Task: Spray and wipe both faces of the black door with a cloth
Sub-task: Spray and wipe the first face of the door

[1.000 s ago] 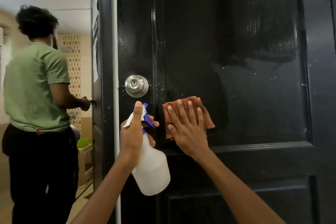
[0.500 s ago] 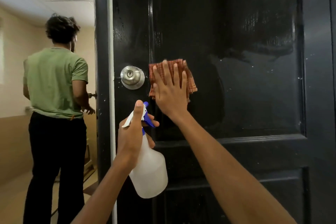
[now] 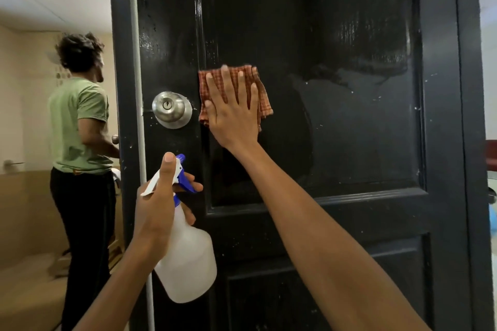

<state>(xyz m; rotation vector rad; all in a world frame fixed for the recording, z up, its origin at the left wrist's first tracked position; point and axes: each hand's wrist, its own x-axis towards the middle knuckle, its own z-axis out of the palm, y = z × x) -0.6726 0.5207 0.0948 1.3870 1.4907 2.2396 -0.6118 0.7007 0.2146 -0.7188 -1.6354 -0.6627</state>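
Observation:
The black panelled door [image 3: 349, 129] fills most of the view, glossy and streaked wet, with small white specks on it. My right hand [image 3: 234, 113] presses a folded orange checked cloth [image 3: 259, 88] flat against the door, fingers straight and spread, just right of the silver knob [image 3: 172, 109]. My left hand [image 3: 158, 201] grips the neck of a white spray bottle [image 3: 188, 263] with a blue and white trigger head, thumb up along it, held below the knob close to the door.
The door's edge [image 3: 126, 115] stands at the left. Beyond it a person in a green shirt and black trousers [image 3: 80, 142] stands with their back to me in a beige room, one hand at the door's far knob.
My right hand has slid the cloth up the door from below the knob's level to beside it and slightly higher. The left hand has kept the bottle in about the same place.

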